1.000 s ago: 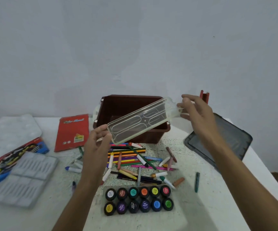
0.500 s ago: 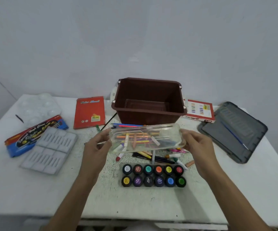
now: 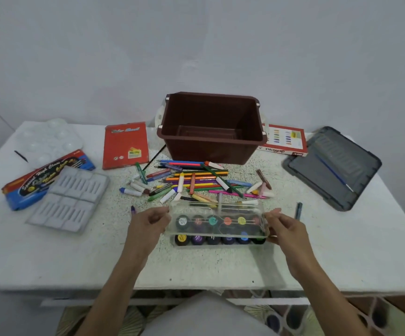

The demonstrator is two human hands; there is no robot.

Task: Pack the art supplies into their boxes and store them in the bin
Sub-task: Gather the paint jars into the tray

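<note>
left hand [image 3: 148, 223]: pinching the left end of the clear lid [image 3: 217, 220], fingers closed on its edge
right hand [image 3: 285, 229]: gripping the lid's right end, same way
clear lid: held level over the paint pot tray [image 3: 218, 240], tilted slightly; back row of pots shows through it, front row sticks out below its near edge; can't tell if it touches the tray
paint pot tray: near-centre of the white table [image 3: 342, 258], two rows of coloured pots
loose green crayon [image 3: 299, 210]: just right of the right hand, lying alone
pile of pencils and crayons [image 3: 196, 184]: loose, just behind the tray, between it and the bin
grey insert tray [image 3: 69, 198]: left side, empty slots, overlapping the blue watercolour box [image 3: 39, 180]
white palette [image 3: 48, 141]: far left, behind the blue box
red pencil box [image 3: 125, 145]: flat, left of the bin
brown bin [image 3: 211, 128]: back centre, upright, nothing visible inside
oil pastel box [image 3: 285, 140]: right of the bin, touching or nearly
grey bin lid [image 3: 332, 166]: far right, a blue brush [image 3: 332, 172] lying on it
</note>
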